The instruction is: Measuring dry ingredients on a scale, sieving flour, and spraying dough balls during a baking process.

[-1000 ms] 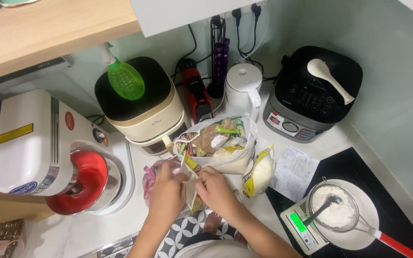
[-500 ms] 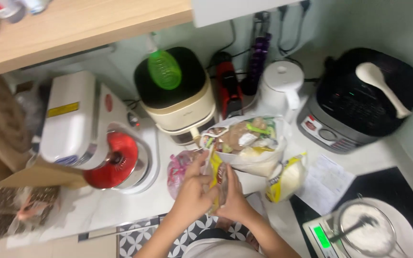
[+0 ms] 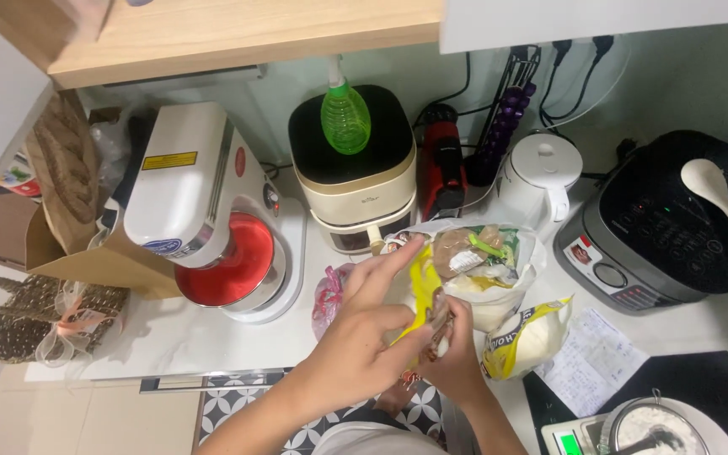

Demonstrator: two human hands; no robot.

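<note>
Looking down from head height, the view takes in a white kitchen counter point(image 3: 170, 337) crowded with appliances. A white stand mixer point(image 3: 187, 202) with a red bowl fills the left of the frame; a black rice cooker point(image 3: 667, 227) with a white paddle lying on its lid sits at the right edge. Top centre stands a cream, black-topped cooker point(image 3: 355, 181) with a green spray bottle point(image 3: 345, 118) on it, then a white kettle point(image 3: 541, 173). Lower centre, both hands meet in front of an open plastic bag of groceries point(image 3: 486, 270). The left hand point(image 3: 364, 337) curls its fingers round a small yellow packet point(image 3: 421, 291), steadying it, while the right hand point(image 3: 457, 354) pinches the packet's lower end between thumb and fingers, seemingly working it open. A second yellow-and-white packet point(image 3: 528, 337) lies just right of them.
</note>
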